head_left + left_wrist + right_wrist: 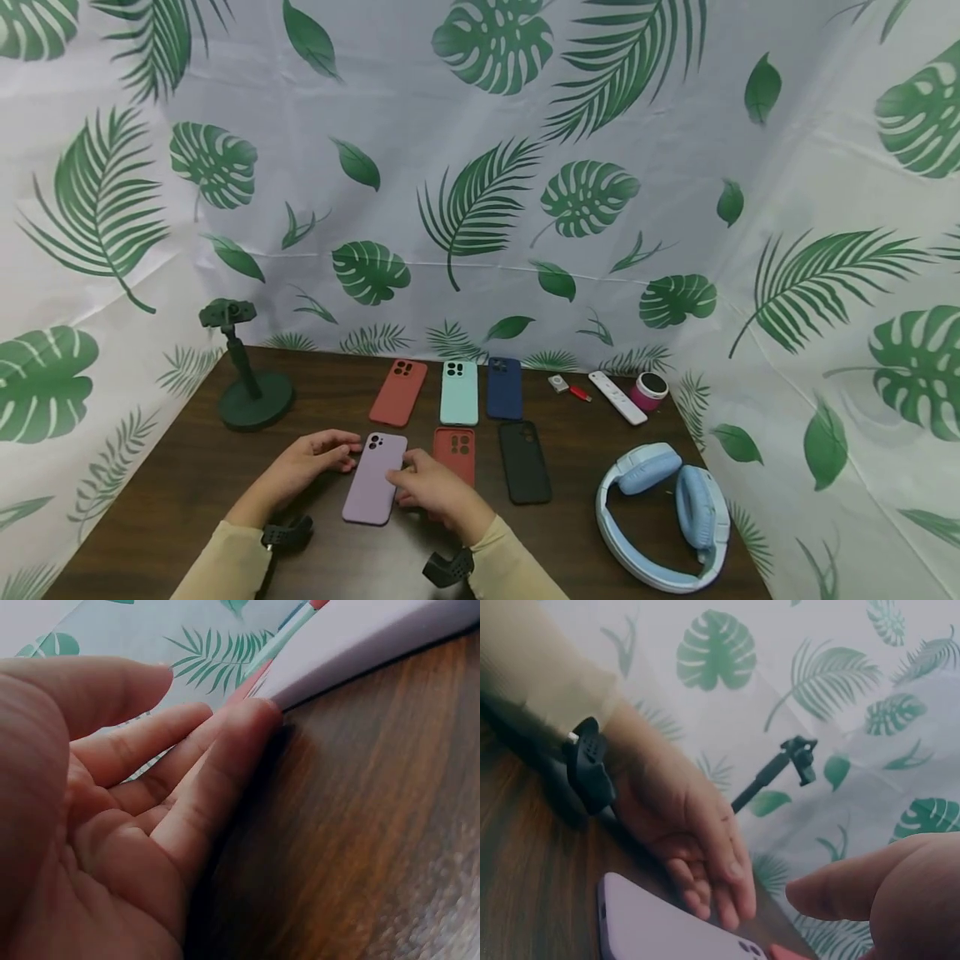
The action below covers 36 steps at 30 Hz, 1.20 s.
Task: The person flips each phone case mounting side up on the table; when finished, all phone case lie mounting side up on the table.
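Note:
A lilac phone case lies back up on the table, its camera cutouts at the far end. My left hand is at its left side with relaxed fingers. In the left wrist view, a fingertip of the left hand sits right by the edge of the lilac case. At the other long side is my right hand, its thumb over the case's edge. In the right wrist view the thumb appears raised above the lilac case; the other fingers are hidden.
Around it lie red, mint, navy, black and another red phone case. White-blue headphones, a white remote and a pink-white round item are right. A green stand is left.

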{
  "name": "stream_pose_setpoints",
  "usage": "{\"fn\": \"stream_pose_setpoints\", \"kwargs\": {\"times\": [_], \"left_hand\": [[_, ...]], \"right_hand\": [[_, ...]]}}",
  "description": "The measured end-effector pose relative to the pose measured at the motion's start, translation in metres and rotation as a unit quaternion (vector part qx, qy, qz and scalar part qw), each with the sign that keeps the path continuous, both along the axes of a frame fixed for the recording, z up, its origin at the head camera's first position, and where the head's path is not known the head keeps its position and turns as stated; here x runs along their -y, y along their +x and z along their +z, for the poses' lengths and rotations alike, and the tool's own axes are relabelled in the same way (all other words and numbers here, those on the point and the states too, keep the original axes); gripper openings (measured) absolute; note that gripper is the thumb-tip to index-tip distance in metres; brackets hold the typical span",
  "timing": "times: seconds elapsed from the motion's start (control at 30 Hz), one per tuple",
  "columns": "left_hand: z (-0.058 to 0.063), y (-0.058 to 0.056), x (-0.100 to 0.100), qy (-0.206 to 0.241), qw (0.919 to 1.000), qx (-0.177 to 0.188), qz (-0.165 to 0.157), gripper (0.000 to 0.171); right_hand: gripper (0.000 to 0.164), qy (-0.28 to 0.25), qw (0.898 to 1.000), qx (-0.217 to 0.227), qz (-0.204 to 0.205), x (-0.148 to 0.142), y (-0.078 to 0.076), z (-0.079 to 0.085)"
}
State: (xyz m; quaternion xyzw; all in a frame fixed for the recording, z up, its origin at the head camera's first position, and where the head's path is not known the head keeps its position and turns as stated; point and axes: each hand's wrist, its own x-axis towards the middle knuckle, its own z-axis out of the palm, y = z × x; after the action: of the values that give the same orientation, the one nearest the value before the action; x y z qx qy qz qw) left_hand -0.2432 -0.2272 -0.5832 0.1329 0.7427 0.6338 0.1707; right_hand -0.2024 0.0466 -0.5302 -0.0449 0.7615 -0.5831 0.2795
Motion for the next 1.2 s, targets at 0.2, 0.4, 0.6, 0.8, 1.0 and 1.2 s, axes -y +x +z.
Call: {"fn": "stream_pose_setpoints", "kwargs": {"times": [0.2, 0.4, 0.6, 0.8, 1.0, 1.2], "left_hand": [[0.001, 0.002, -0.002, -0.022, 0.9996, -0.005, -0.017, 0.046], [0.004, 0.002, -0.002, -0.044, 0.9983, -0.021, -0.031, 0.043], [0.007, 0.002, 0.000, -0.045, 0.9980, -0.017, -0.041, 0.041], [0.009, 0.003, -0.001, 0.005, 0.9993, 0.005, -0.036, 0.044], [0.009, 0.004, -0.003, 0.025, 0.9991, 0.020, -0.029, 0.044], [0.007, 0.007, -0.008, 0.033, 0.9988, 0.025, -0.028, 0.043]], "right_hand": [[0.069, -0.006, 1.000, 0.000, -0.002, -0.002, 0.000, -0.001], [0.069, -0.011, 1.000, -0.007, 0.001, -0.002, 0.001, 0.002], [0.068, -0.005, 1.000, -0.009, -0.004, 0.000, 0.002, 0.007], [0.069, 0.037, 0.999, -0.028, -0.003, 0.003, 0.002, 0.011], [0.070, 0.066, 0.997, -0.032, -0.008, 0.004, 0.000, 0.007], [0.065, 0.070, 0.996, -0.044, -0.024, 0.003, 0.000, 0.003]]}}
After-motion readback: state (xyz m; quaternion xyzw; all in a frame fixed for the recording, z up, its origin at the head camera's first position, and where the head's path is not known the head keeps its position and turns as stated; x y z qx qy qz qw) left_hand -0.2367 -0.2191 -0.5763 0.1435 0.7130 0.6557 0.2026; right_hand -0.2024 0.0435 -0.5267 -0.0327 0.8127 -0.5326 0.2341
